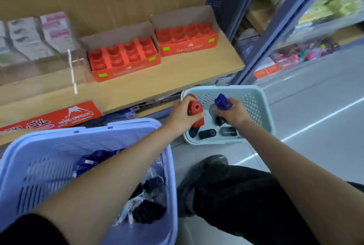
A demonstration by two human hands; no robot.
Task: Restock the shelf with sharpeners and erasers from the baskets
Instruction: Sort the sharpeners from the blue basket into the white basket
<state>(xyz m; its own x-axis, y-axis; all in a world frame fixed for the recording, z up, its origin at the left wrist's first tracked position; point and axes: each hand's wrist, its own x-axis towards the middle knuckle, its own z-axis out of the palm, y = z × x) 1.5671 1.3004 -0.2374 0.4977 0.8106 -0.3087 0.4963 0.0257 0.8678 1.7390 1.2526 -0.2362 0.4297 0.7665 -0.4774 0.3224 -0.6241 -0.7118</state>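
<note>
Together, hands [182,116] [235,115] around sharpeners [195,108] over basket [254,105].

Wood, cardboard, plastic: mostly matt surfaces

The shelf [177,75] is faced with pale wood, smooth and matt. Toward its right end, one red box [126,67] and a second red box [189,46] are made of matt cardboard, brown inside. The lilac basket [39,146] and the pale blue basket [256,97] are perforated matt plastic. The red sharpener [195,110] is smooth plastic; the blue packet [222,102] is wrapped in glossy film. The grey floor [315,122] is polished.
</note>
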